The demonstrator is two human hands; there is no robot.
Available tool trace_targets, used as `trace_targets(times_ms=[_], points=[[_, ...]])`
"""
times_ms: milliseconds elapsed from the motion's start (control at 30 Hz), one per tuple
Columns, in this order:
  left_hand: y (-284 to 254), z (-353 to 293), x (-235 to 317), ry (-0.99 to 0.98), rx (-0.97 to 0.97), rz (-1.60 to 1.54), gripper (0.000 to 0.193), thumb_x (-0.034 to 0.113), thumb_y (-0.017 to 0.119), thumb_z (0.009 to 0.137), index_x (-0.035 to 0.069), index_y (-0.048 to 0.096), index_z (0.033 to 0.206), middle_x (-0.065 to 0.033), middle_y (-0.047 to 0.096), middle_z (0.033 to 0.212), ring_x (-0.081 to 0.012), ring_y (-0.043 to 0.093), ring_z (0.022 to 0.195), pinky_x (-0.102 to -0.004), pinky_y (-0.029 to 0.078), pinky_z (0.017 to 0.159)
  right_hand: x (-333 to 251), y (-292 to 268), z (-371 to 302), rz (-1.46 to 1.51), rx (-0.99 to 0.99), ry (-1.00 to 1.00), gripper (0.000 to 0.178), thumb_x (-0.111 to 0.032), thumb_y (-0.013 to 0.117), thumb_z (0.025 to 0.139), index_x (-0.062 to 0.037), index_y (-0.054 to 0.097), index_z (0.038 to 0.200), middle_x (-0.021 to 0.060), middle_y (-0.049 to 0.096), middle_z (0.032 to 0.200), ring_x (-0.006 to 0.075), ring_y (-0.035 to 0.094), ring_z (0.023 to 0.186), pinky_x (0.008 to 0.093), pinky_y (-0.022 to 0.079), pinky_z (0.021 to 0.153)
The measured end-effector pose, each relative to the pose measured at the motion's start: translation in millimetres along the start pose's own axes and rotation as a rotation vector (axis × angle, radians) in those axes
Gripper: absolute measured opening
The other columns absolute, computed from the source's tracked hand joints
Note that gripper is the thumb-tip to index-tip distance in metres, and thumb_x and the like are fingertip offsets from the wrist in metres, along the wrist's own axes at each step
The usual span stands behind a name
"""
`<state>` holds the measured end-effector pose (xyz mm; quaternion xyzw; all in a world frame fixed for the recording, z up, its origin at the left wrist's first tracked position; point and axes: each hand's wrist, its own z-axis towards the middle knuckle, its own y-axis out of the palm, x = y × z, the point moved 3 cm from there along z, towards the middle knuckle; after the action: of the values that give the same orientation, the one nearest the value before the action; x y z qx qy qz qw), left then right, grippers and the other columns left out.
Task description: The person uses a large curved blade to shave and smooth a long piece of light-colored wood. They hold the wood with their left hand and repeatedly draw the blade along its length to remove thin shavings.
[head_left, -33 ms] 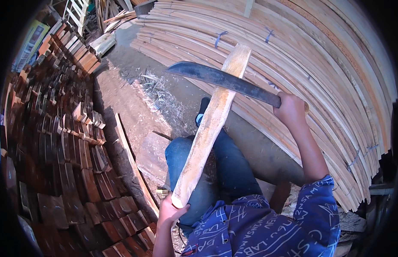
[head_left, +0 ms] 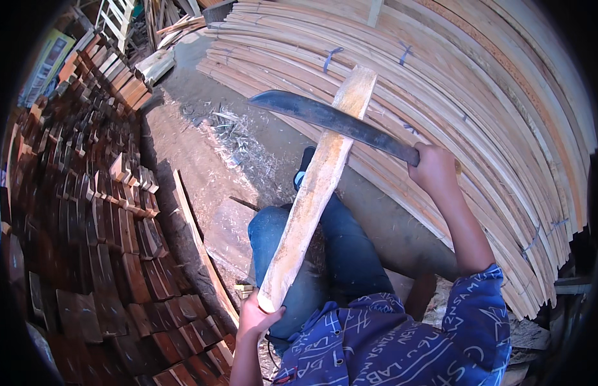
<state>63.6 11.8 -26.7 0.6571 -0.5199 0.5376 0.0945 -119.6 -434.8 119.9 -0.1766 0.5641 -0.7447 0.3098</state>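
Note:
A long, rough pale wood plank slants up and away from my lap, its near end beside my left thigh. Around that near end, the fingers of my left hand are closed. My right hand grips the handle of a machete with a dark, curved blade. The blade crosses over the plank toward its far end, tip pointing left. Whether the edge touches the wood or hovers just above it, I cannot tell. Most of the handle is hidden in my fist.
Bundles of long thin wooden strips, tied with blue cord, fill the right and far side. Stacked dark wood blocks stand along the left. Pale shavings lie on the ground ahead, and a long narrow board lies beside the blocks.
My right hand and the machete have shifted very slightly to the left. The plank and my left hand stay where they were.

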Motion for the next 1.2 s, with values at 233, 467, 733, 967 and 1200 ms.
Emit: trace_targets(times_ms=[233, 467, 733, 967, 1200], points=[[1.4, 6.7, 9.7, 0.068, 0.075, 0.055, 0.051, 0.023, 0.086, 0.059, -0.002, 0.066, 0.099, -0.0171, 0.073, 0.089, -0.0253, 0.074, 0.084, -0.0372, 0.057, 0.076, 5.3, -11.1, 25.0, -0.071, 0.017, -0.098, 0.009, -0.013, 0.067, 0.069, -0.0056, 0.065, 0.073, 0.0163, 0.066, 0.070, 0.0358, 0.066, 0.068, 0.0458, 0.053, 0.064], [10.2, 7.4, 7.7, 0.084, 0.152, 0.175, 0.052, 0.028, 0.088, 0.056, 0.000, 0.066, 0.094, -0.0173, 0.073, 0.085, -0.0291, 0.073, 0.082, -0.0387, 0.057, 0.075, 0.2, 8.5, 8.2, -0.020, -0.074, -0.067, 0.012, -0.015, 0.066, 0.071, -0.0030, 0.063, 0.071, 0.0185, 0.065, 0.069, 0.0378, 0.066, 0.067, 0.0476, 0.053, 0.064], [1.7, 0.2, -6.3, 0.096, 0.190, 0.137, 0.051, 0.028, 0.089, 0.055, 0.001, 0.065, 0.091, -0.0165, 0.073, 0.084, -0.0259, 0.074, 0.080, -0.0378, 0.058, 0.073, 3.1, -5.8, 37.1, -0.073, -0.031, -0.087, 0.013, -0.015, 0.065, 0.071, -0.0026, 0.066, 0.073, 0.0195, 0.067, 0.071, 0.0375, 0.067, 0.069, 0.0469, 0.053, 0.065], [3.6, 9.3, -13.4, 0.165, 0.175, 0.107, 0.056, 0.028, 0.089, 0.054, 0.001, 0.066, 0.098, -0.0155, 0.073, 0.086, -0.0262, 0.074, 0.082, -0.0385, 0.058, 0.074, 41.3, -14.2, 49.9, -0.073, -0.029, 0.171, 0.016, -0.016, 0.067, 0.074, -0.0017, 0.070, 0.080, 0.0219, 0.068, 0.076, 0.0382, 0.068, 0.073, 0.0468, 0.055, 0.068], [3.7, 13.8, -11.3, 0.162, 0.118, 0.090, 0.061, 0.028, 0.089, 0.054, 0.001, 0.065, 0.103, -0.0150, 0.073, 0.087, -0.0264, 0.074, 0.081, -0.0370, 0.058, 0.073, -15.4, 58.0, -13.2, -0.109, -0.370, -0.009, 0.012, -0.010, 0.064, 0.069, -0.0021, 0.070, 0.076, 0.0212, 0.068, 0.074, 0.0380, 0.068, 0.070, 0.0462, 0.054, 0.067]])
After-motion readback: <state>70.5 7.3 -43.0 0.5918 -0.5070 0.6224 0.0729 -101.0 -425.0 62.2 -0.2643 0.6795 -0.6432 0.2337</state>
